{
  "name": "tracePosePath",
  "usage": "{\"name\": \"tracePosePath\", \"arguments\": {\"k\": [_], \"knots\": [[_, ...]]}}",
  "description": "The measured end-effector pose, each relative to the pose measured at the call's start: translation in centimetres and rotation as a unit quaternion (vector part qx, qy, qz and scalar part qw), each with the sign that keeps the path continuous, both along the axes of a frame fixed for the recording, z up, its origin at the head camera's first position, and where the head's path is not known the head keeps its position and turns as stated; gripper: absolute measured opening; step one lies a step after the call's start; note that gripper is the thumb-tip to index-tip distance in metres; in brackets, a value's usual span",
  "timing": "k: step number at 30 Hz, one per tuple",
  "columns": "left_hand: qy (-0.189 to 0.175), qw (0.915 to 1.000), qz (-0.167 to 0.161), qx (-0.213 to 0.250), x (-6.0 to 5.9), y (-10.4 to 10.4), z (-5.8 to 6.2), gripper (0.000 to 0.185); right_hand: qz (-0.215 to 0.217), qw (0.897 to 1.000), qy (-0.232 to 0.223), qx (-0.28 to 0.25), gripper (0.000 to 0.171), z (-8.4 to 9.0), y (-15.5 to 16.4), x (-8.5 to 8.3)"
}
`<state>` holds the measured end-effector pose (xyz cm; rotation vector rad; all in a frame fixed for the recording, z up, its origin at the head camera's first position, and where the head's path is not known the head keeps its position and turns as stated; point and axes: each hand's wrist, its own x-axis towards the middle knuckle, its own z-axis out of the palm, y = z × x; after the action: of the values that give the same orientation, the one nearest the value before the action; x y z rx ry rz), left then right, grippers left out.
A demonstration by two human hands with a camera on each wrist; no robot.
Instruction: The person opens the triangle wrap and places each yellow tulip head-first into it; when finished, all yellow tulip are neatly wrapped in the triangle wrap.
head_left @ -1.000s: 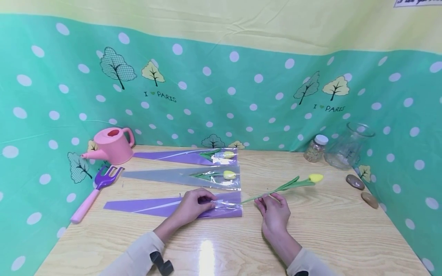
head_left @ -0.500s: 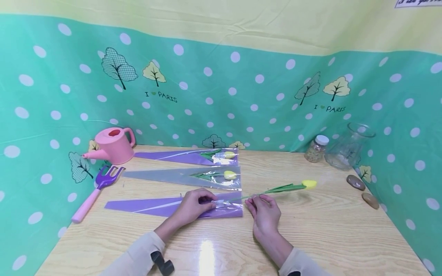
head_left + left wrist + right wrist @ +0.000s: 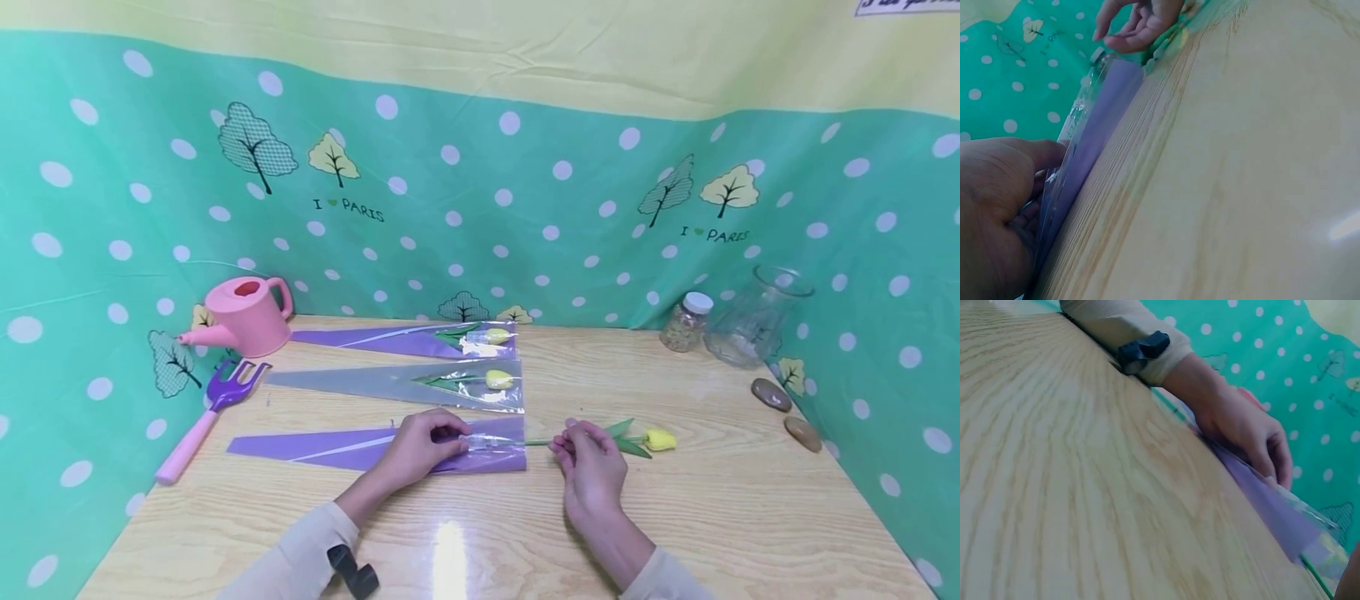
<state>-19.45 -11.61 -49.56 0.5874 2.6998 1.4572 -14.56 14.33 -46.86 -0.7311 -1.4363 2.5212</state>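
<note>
My left hand [image 3: 416, 450] pinches the clear film of the nearest purple flower sleeve [image 3: 322, 448]; in the left wrist view its thumb lies on the film [image 3: 1066, 147]. The sleeve's mouth faces right. A yellow artificial tulip [image 3: 660, 440] lies right of it, its stem [image 3: 537, 442] running into the mouth. My right hand [image 3: 594, 475] is over the tulip, loosely bent fingers close to the stem and leaves. In the left wrist view, this right hand [image 3: 1141, 24] shows a gap between thumb and fingers, above the green leaves.
Two sleeved tulips, in a grey sleeve [image 3: 337, 381] and a purple sleeve [image 3: 375, 338], lie behind. On the left are a pink watering can [image 3: 247, 321] and a hand fork [image 3: 198, 429]. A lidded jar [image 3: 684, 325], glass vase [image 3: 750, 329] and two stones [image 3: 771, 395] stand right.
My right hand first moved left, bringing the stem into the sleeve's mouth, then shifted back right along the tulip. The tulip's head has dropped nearer the table. My left hand has stayed put.
</note>
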Motion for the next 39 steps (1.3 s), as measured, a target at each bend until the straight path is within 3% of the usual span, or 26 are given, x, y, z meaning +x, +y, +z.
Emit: {"name": "tracePosePath", "arguments": {"k": [14, 24, 28, 35, 39], "knots": [[0.006, 1.0000, -0.003, 0.003, 0.0, -0.1, 0.0, 0.019, -0.046, 0.998, -0.027, -0.021, 0.086, 0.0, 5.0, 1.9], [0.006, 1.0000, -0.003, -0.001, 0.0, -0.1, 0.0, 0.019, -0.036, 0.999, -0.032, -0.025, 0.099, -0.3, 5.7, 1.9], [0.006, 1.0000, 0.002, -0.001, 0.0, -0.1, 0.0, 0.019, -0.024, 0.999, -0.035, -0.021, 0.095, -0.2, 5.9, 1.5], [0.007, 1.0000, 0.001, -0.001, 0.1, 0.0, 0.0, 0.019, -0.007, 0.997, -0.056, -0.044, 0.031, 0.3, 6.5, 0.4], [0.007, 1.0000, 0.001, -0.003, 0.1, 0.1, 0.0, 0.019, 0.000, 0.997, -0.063, -0.055, 0.018, 0.6, 6.7, 0.0]]}}
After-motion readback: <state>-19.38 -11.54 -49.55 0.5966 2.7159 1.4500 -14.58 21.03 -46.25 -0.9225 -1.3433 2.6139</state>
